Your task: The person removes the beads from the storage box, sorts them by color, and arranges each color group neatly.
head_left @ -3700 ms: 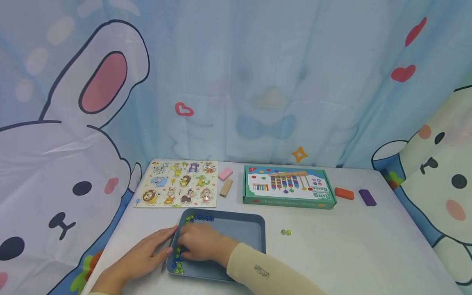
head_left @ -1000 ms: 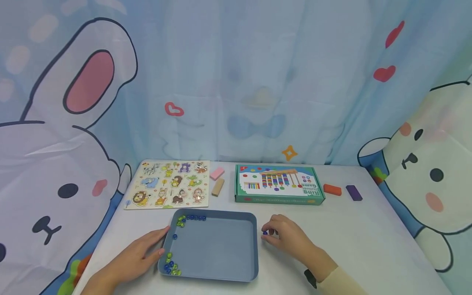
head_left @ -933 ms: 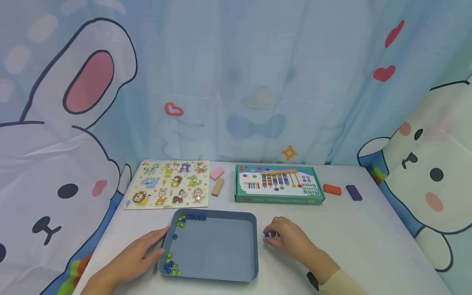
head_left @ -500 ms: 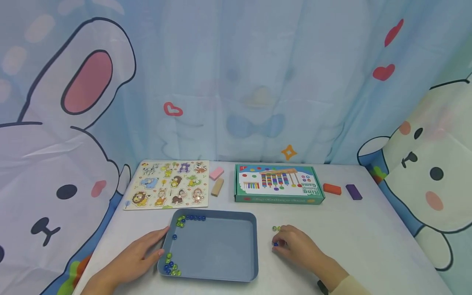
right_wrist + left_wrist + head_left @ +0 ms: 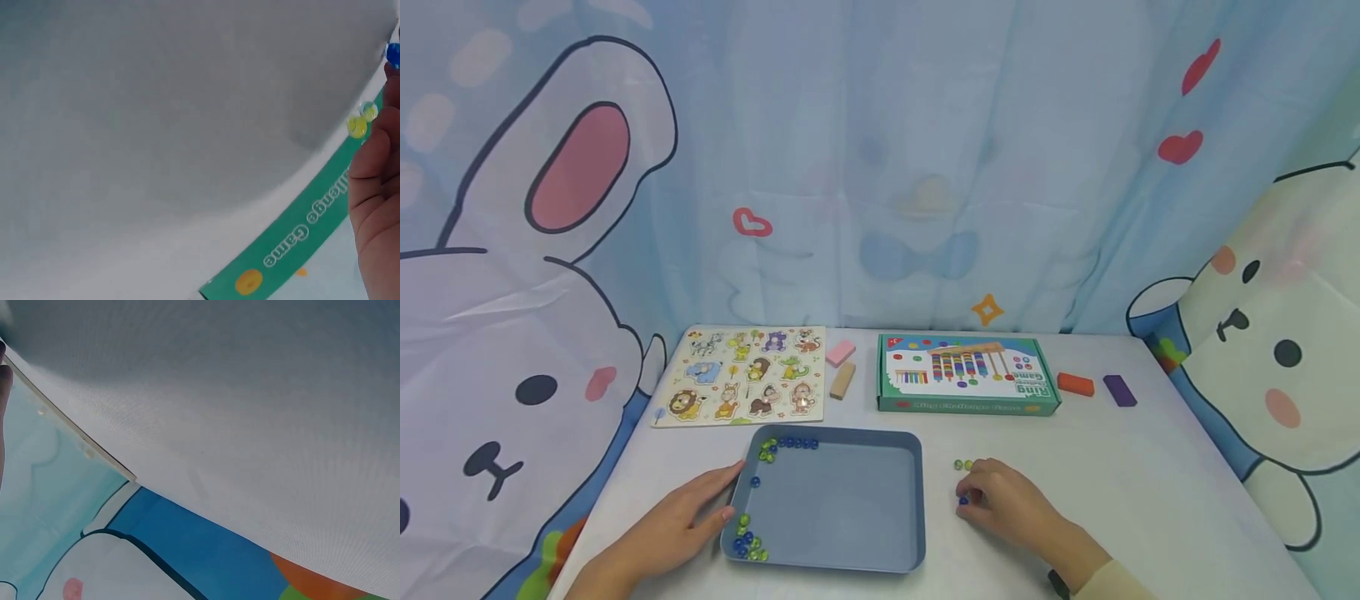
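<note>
My right hand (image 5: 1007,508) pinches a blue marble (image 5: 963,501) between thumb and fingertip, low over the white table to the right of the tray. Just beyond those fingers lie two yellow-green marbles (image 5: 962,465); the right wrist view shows them beside the curled fingers, with the blue marble (image 5: 393,55) at the edge. My left hand (image 5: 673,521) rests with relaxed fingers against the left rim of the grey-blue tray (image 5: 842,500). Inside the tray, a row of blue marbles (image 5: 797,442) runs along the back, and mixed blue and green marbles (image 5: 748,543) cluster in the front left corner.
Behind the tray lies an animal puzzle board (image 5: 741,375), with a pink block (image 5: 840,352) and a wooden block (image 5: 842,381) beside it. A green game box (image 5: 968,375) stands at the back, then an orange block (image 5: 1076,384) and a purple block (image 5: 1120,391). A printed curtain hangs behind.
My right hand has left the tray and now holds a blue marble on its right side. Over the last second it moved slightly right and nearer, uncovering two green marbles. The left hand stays put.
</note>
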Action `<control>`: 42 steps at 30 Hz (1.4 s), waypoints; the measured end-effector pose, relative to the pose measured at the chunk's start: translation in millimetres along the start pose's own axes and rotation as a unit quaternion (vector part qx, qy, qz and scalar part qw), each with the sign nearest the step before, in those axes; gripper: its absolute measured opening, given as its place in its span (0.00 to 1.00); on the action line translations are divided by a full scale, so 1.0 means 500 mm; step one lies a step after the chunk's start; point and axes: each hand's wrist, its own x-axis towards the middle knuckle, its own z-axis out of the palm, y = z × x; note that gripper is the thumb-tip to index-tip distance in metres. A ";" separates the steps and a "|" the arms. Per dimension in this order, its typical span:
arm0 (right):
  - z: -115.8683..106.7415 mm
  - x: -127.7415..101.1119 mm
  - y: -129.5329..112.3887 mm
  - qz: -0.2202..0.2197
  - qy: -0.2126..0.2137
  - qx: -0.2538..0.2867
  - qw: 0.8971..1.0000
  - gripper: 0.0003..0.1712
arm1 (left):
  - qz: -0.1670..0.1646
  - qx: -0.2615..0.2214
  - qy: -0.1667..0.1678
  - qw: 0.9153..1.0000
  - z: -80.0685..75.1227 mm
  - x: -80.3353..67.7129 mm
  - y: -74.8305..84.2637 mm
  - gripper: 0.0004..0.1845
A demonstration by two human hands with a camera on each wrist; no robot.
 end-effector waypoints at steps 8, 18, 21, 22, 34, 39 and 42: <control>-0.042 0.015 -0.003 0.010 0.045 0.004 0.999 0.12 | 0.004 0.003 0.007 1.000 0.001 -0.001 0.000 0.36; -0.073 0.070 -0.051 -0.062 0.085 0.010 0.994 0.13 | 0.013 0.000 0.006 1.000 0.000 -0.001 0.003 0.36; -0.077 0.092 -0.079 -0.089 0.089 0.015 0.992 0.13 | 0.016 0.001 0.008 1.000 0.000 -0.001 0.004 0.36; -0.079 0.100 -0.090 -0.098 0.090 0.018 0.991 0.13 | 0.016 0.001 0.009 1.000 0.000 -0.001 0.004 0.36; -0.065 0.197 -0.253 -0.200 0.050 0.035 0.978 0.14 | 0.017 0.008 0.013 1.000 0.008 0.001 -0.005 0.35; -0.042 0.225 -0.314 -0.226 0.015 0.021 0.974 0.14 | 0.009 0.001 0.010 1.000 0.007 0.004 -0.004 0.35; -0.020 0.238 -0.343 -0.248 0.001 0.007 0.969 0.14 | 0.004 -0.001 0.006 1.000 0.004 0.005 -0.003 0.36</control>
